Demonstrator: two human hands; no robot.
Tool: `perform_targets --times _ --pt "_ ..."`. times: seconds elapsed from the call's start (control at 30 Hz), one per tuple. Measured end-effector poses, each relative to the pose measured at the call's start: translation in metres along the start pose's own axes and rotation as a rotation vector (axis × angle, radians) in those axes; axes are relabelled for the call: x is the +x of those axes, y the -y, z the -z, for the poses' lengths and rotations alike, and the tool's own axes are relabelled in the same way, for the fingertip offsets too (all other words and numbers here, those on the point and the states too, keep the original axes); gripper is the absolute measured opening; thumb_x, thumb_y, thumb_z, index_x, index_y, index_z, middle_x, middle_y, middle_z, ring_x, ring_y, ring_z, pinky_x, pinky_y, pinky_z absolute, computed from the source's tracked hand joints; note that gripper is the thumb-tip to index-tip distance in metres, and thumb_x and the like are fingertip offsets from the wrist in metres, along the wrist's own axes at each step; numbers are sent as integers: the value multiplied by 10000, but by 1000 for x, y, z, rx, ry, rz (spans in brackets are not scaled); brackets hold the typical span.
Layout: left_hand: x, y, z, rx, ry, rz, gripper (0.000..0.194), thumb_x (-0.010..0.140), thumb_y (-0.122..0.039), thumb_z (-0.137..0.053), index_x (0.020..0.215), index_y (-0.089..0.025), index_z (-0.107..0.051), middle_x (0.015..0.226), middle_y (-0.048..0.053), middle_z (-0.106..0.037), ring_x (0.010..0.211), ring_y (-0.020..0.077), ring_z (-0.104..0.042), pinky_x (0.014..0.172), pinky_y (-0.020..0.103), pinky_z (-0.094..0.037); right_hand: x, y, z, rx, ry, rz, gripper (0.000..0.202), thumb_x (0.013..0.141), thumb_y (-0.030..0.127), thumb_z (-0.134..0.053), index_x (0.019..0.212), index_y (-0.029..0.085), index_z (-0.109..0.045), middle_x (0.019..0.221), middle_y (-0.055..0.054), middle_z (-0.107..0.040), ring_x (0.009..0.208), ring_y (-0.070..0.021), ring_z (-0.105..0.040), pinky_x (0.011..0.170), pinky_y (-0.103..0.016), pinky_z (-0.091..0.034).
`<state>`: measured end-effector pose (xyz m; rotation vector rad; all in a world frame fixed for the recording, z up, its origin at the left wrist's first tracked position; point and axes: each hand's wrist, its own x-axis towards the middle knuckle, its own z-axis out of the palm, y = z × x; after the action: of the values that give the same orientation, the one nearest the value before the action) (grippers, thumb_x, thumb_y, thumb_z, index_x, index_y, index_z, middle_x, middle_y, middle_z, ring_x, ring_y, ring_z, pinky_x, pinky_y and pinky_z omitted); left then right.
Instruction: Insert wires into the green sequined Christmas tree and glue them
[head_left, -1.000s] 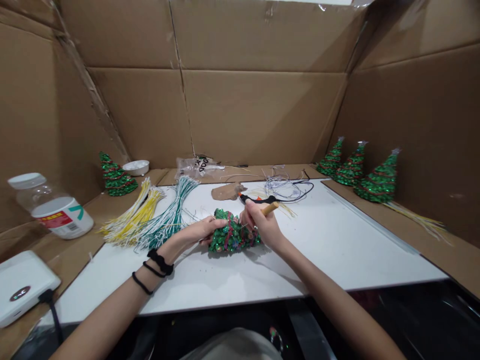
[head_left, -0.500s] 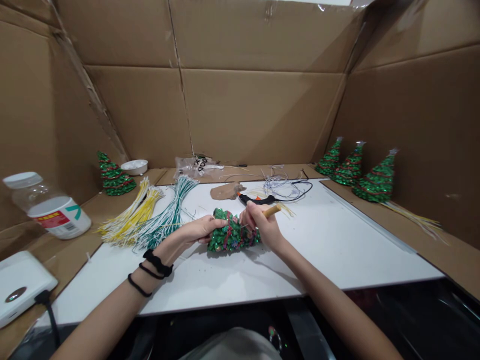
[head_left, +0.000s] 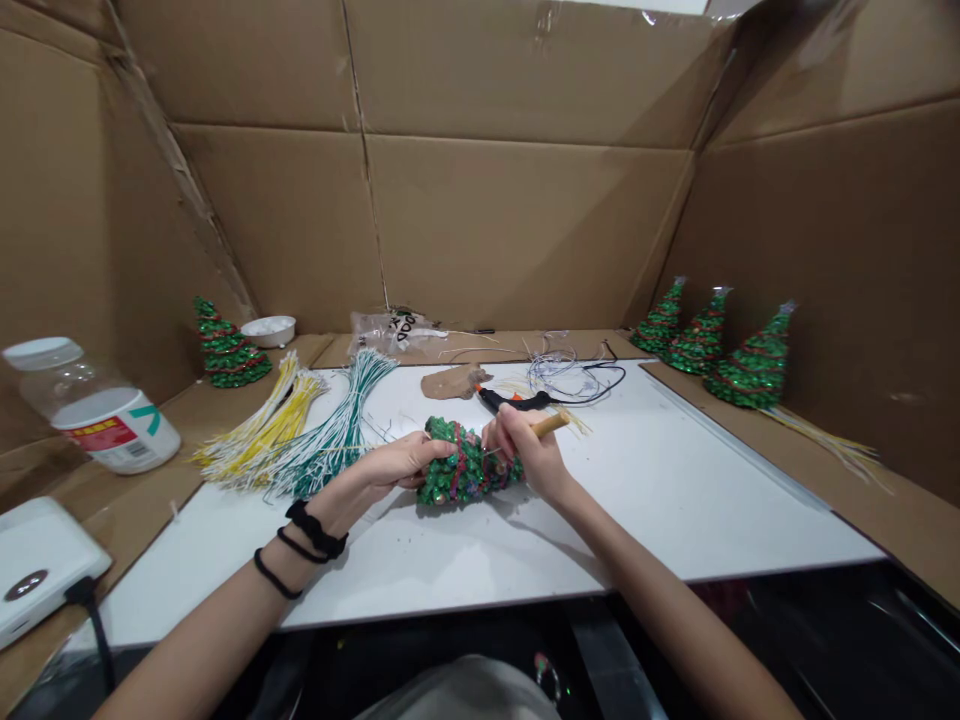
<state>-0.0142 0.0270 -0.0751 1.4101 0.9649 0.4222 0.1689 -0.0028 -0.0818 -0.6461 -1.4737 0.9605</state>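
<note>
Glittery green cone-shaped Christmas tree with red garland [head_left: 456, 487] held sideways at the flat white tabletop [head_left: 675, 480], contact unclear, left hand [head_left: 399, 460] gripping one end, right hand [head_left: 529, 458] closed around a slim tool with tan wood-like handle [head_left: 553, 424], its thin shaft against the tree.

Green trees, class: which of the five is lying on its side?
The held tree, gripped by the left hand, lies on its side; the lone tree at left and the three trees at right all stand upright.
</note>
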Motion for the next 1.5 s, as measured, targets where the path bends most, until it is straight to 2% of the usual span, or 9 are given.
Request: perform_targets --times 0.17,0.47,0.63,1.07,1.5 --pt "2 4 1 -19 -16 7 440 595 -552 -642 586 -193 -388 402 -106 -254 348 26 -149 384 229 -62 -3 1 -1 -40 -3 6 568 886 514 -401 410 208 -346 407 20 -383 443 -112 -403 602 -303 -428" --pt "-1 -1 -3 -46 -60 3 449 582 -529 -647 533 -206 -338 371 -111 -238 327 23 -153 373 232 -67 -4 -1 -1 -42 -12 18 557 884 522 -398 425 212 -341 423 23 -370 451 -114 -402 563 -300 -402" --pt "-1 -3 -5 -45 -61 16 436 562 -521 -647 536 -206 -347 361 -113 -250 322 22 -155 368 226 -71 -5 -3 -1 -5 -10 32 540 892 480 -413 430 209 -341 431 24 -374 463 -114 -412 576 -300 -402" --pt "-5 -5 -9 -61 -148 53 396 567 -467 -649 597 -205 -353 399 -118 -273 344 23 -171 388 218 -88 -6 -4 -2 35 -4 68 518 909 417 -414 441 203 -351 438 28 -373 469 -113 -404 576 -298 -389" --pt "-6 -7 -10 -73 -144 40 387 619 -433 -653 576 -205 -343 377 -115 -261 326 24 -158 398 234 -76 -6 -4 -3 34 -11 57 502 908 406 -416 451 207 -356 443 28 -375 470 -118 -403 565 -301 -373"
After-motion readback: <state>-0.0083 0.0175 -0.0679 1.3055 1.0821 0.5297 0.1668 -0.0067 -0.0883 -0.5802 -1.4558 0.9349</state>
